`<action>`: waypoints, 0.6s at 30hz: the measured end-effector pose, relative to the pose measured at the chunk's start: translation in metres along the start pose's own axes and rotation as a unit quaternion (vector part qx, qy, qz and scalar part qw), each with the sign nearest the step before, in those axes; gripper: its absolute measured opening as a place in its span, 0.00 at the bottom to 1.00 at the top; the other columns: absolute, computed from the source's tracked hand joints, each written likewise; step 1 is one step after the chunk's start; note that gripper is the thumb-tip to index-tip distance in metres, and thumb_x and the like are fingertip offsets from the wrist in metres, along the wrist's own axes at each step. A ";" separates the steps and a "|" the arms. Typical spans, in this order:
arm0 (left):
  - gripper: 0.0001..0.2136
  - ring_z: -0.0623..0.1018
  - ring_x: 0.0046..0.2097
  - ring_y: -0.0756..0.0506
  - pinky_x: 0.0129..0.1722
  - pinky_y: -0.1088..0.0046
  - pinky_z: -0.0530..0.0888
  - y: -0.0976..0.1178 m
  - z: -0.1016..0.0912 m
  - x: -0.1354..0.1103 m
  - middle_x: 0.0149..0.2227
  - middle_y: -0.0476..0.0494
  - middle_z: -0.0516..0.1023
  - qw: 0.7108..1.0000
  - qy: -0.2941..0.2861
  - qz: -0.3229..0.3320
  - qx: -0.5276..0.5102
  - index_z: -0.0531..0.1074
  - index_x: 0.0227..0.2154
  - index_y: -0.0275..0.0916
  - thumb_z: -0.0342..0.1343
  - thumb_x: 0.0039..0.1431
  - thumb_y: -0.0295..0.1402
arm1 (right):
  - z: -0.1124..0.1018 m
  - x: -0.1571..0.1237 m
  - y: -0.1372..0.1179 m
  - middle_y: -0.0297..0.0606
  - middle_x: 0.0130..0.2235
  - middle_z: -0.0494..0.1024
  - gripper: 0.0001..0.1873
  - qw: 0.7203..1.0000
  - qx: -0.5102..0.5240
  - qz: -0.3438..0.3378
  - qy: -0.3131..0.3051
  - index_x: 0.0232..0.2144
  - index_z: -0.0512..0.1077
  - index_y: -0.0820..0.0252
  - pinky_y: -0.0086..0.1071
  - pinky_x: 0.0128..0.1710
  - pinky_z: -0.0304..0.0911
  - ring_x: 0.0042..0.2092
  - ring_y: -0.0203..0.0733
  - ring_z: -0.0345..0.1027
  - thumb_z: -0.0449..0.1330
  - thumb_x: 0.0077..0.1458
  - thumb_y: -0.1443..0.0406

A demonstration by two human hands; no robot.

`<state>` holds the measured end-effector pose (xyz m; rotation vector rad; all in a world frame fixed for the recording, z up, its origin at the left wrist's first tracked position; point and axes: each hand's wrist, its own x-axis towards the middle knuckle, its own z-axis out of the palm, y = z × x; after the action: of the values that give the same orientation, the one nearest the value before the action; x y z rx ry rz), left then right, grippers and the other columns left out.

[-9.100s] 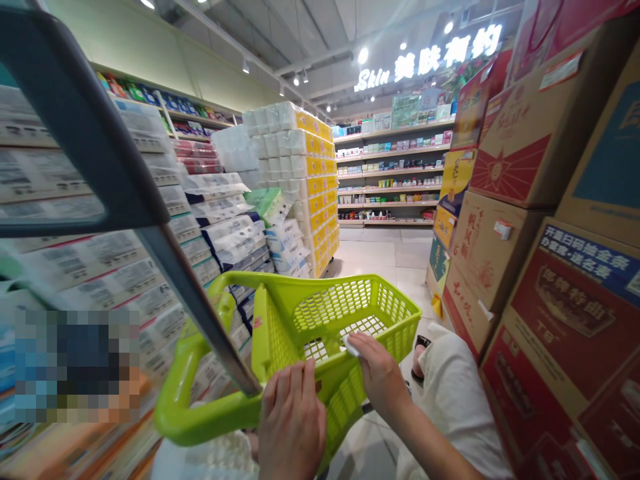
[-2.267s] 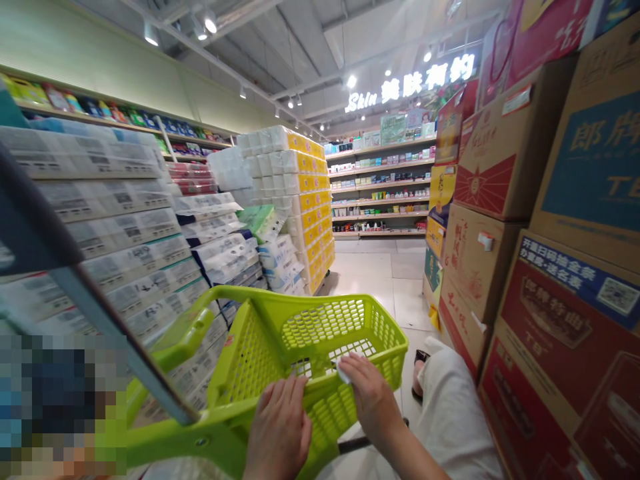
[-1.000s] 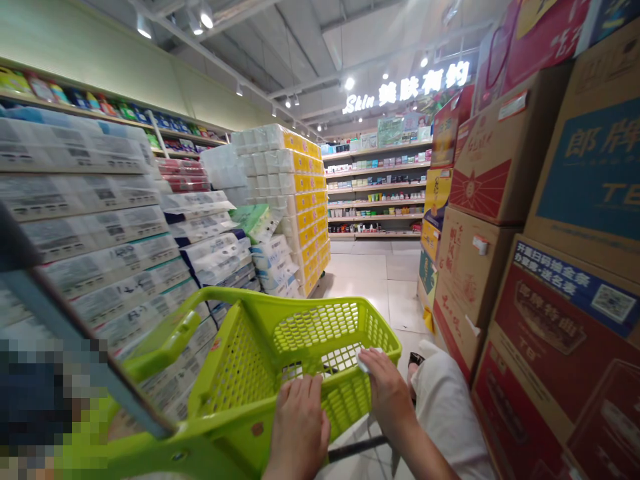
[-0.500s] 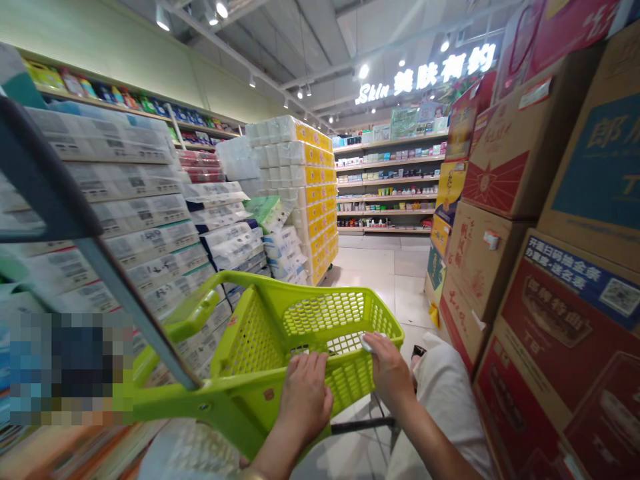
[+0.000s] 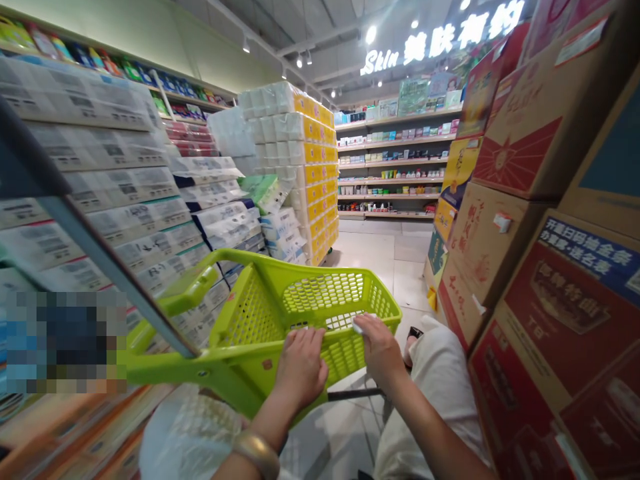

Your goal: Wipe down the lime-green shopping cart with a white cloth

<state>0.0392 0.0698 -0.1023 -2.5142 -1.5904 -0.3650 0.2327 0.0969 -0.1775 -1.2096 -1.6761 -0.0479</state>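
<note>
A lime-green shopping cart (image 5: 300,273) with a perforated basket stands in front of me. My left hand (image 5: 303,367) is closed over the basket's near rim, fingers hooked inward and thumb outside. Farther along that same rim, my right hand (image 5: 380,350) pinches a small white wipe (image 5: 358,325), pressed against the edge; whether it is tissue or cloth I cannot tell. Nothing shows inside the visible part of the basket. A dark grey handle on a metal bar (image 5: 120,273) slants across the left side.
Cardboard cartons (image 5: 520,247) are stacked close on my right. Packs of tissue (image 5: 90,160) rise on the left, with a yellow-and-white pack stack (image 5: 315,180) behind the cart. Stocked shelves (image 5: 395,160) line the back. A translucent white bag (image 5: 185,433) sits low in front.
My view has shifted, with the cartons looming larger on the right. My right hand and the wipe have slid slightly along the rim toward my left hand, which keeps its hold.
</note>
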 end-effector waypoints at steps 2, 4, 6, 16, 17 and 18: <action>0.21 0.71 0.51 0.39 0.56 0.58 0.61 0.000 0.000 0.002 0.48 0.38 0.75 1.000 -0.001 0.004 -0.001 0.67 0.52 0.36 0.51 0.53 0.28 | 0.005 -0.001 -0.013 0.42 0.51 0.80 0.24 0.999 0.025 -0.035 -0.030 0.49 0.75 0.56 0.47 0.60 0.65 0.56 0.45 0.71 0.48 0.57 0.76; 0.21 0.71 0.51 0.39 0.56 0.58 0.61 -0.001 0.000 0.004 0.48 0.39 0.75 1.000 -0.001 0.008 -0.004 0.67 0.52 0.37 0.51 0.53 0.28 | 0.003 -0.002 -0.013 0.41 0.51 0.79 0.24 0.998 0.034 -0.041 -0.036 0.50 0.75 0.55 0.46 0.61 0.63 0.57 0.44 0.70 0.48 0.58 0.76; 0.21 0.71 0.51 0.39 0.56 0.57 0.61 -0.001 0.001 0.004 0.48 0.39 0.75 1.000 -0.001 0.008 -0.007 0.67 0.52 0.37 0.52 0.53 0.28 | -0.003 -0.002 0.001 0.42 0.51 0.79 0.24 0.999 0.024 -0.025 -0.020 0.50 0.75 0.56 0.48 0.60 0.64 0.56 0.45 0.71 0.48 0.58 0.75; 0.20 0.71 0.50 0.39 0.55 0.59 0.60 -0.003 0.003 0.007 0.46 0.39 0.75 1.000 0.007 0.005 -0.010 0.68 0.51 0.36 0.52 0.53 0.28 | 0.003 -0.002 -0.007 0.41 0.51 0.79 0.22 1.000 0.001 -0.023 -0.015 0.50 0.75 0.57 0.46 0.61 0.63 0.57 0.45 0.70 0.47 0.60 0.74; 0.20 0.71 0.50 0.39 0.55 0.58 0.60 -0.003 0.002 0.006 0.46 0.39 0.75 1.000 0.005 0.005 -0.011 0.68 0.51 0.36 0.52 0.53 0.28 | 0.004 -0.002 -0.010 0.41 0.52 0.79 0.22 0.999 0.009 -0.034 -0.025 0.51 0.74 0.56 0.46 0.61 0.62 0.58 0.44 0.69 0.47 0.61 0.74; 0.21 0.71 0.50 0.39 0.55 0.58 0.60 -0.003 0.002 0.006 0.46 0.39 0.75 1.000 0.002 0.005 -0.012 0.67 0.51 0.36 0.52 0.53 0.28 | 0.003 -0.003 -0.008 0.41 0.53 0.78 0.22 0.999 0.012 -0.037 -0.029 0.51 0.74 0.56 0.46 0.62 0.62 0.58 0.44 0.69 0.47 0.61 0.73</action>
<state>0.0392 0.0773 -0.1026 -2.5369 -1.5797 -0.3915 0.2246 0.0921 -0.1768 -1.1395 -1.7672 -0.0381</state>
